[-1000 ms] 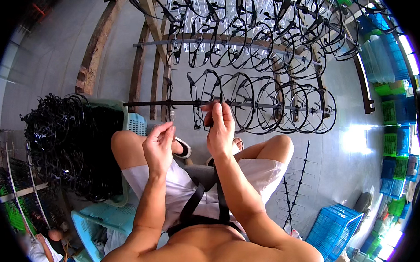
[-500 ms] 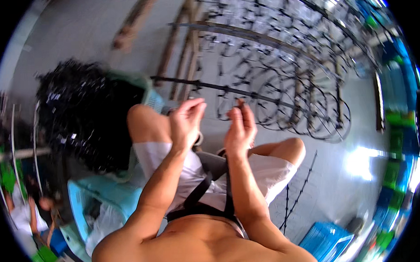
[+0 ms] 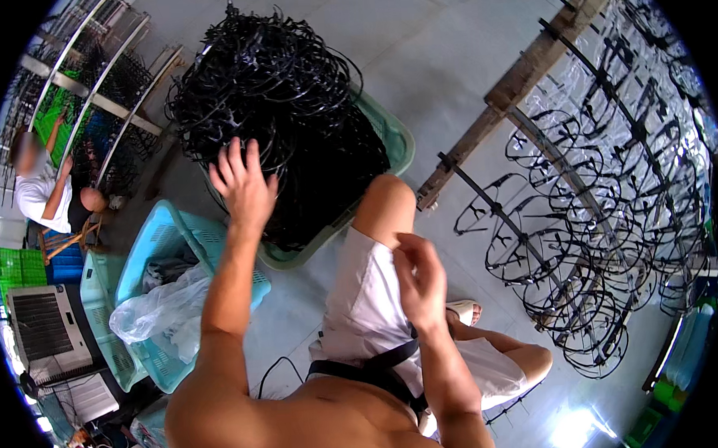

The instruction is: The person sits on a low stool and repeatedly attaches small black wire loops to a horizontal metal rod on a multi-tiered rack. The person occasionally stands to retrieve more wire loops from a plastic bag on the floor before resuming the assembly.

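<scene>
A heaped tangle of thin black loops (image 3: 268,76), wire or plastic, fills a green basket (image 3: 403,138) in front of me on the left. At the near left side of this heap is my left hand (image 3: 243,185), open with fingers spread, its fingertips at the loops. Whether it touches them I cannot tell. My right hand (image 3: 420,281) is by my knee with its fingers curled together. What it holds, if anything, is hidden. Similar black loops (image 3: 595,310) hang in rows on dark bars (image 3: 494,206) to the right.
A worn wooden beam (image 3: 521,85) slants beside the hanging loops. Light blue baskets (image 3: 167,232), one with clear plastic bags (image 3: 166,308), stand at my left. Farther left a person (image 3: 45,194) sits by another rack (image 3: 101,99). A grey boxy appliance (image 3: 47,334) is below.
The view has swung left toward the basket. My left hand has moved away from my right, out to the black heap, and spread open. My right hand stays near my lap, fingers curled.
</scene>
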Demonstrator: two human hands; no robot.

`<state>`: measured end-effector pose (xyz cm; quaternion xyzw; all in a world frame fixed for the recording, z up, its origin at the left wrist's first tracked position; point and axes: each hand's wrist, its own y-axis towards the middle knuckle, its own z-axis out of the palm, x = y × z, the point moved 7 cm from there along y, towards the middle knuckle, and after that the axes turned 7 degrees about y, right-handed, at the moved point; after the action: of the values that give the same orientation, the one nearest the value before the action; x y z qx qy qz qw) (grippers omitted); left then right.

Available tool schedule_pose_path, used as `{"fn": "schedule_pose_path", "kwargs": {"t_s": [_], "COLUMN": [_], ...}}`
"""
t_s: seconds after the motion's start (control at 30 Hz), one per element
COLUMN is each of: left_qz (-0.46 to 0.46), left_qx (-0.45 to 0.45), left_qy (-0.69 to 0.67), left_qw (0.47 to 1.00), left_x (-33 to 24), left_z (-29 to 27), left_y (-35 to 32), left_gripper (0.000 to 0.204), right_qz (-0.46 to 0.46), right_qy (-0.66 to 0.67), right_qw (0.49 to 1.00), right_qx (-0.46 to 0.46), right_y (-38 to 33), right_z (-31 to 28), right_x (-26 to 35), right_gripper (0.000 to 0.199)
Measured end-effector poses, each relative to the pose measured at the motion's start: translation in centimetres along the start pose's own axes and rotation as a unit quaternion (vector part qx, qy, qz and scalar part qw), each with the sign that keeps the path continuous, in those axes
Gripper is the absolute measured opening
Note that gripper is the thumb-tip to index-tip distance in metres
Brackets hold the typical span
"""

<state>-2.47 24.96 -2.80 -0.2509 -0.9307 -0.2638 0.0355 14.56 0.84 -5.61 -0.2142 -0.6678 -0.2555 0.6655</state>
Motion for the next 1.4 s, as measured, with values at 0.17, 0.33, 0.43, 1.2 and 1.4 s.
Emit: {"fn": "schedule_pose_path", "kwargs": {"t_s": [0.17,0.33,0.43,1.2,1.4], "left_qz": [0.071,0.101,0.09,0.089,-0.1], "left_qx": [0.057,0.054,0.037,0.032,-0.006], "left_qy": [0.017,-0.111,-0.21,-0.304,-0.178], "left_qw": [0.996,0.987,0.973,0.948,0.979], "left_x": [2.1,3.7,4.7,5.3,6.1], "left_z": [1.2,1.9,0.0,2.5,-1.3], "left_y": [2.9,4.9,5.6,4.4,4.4], "left_gripper": [0.049,0.021,0.02,0.03,0.022], "right_qz": [0.075,0.341,0.377,0.196,0.245], "right_qy": [0.007,0.381,0.485,0.48,0.421], "right_qw": [0.98,0.848,0.786,0.854,0.873], "right_qx": [0.185,0.136,0.066,-0.036,-0.035], "right_y": [5.3,10.3,12.7,12.6,12.4], "right_z": [12.9,22.4,25.0,19.8,18.9], "right_x": [-4.0,-10.1,-10.1,-3.8,-4.1], "right_gripper": [0.03,0.044,0.051,0.004,0.008]}}
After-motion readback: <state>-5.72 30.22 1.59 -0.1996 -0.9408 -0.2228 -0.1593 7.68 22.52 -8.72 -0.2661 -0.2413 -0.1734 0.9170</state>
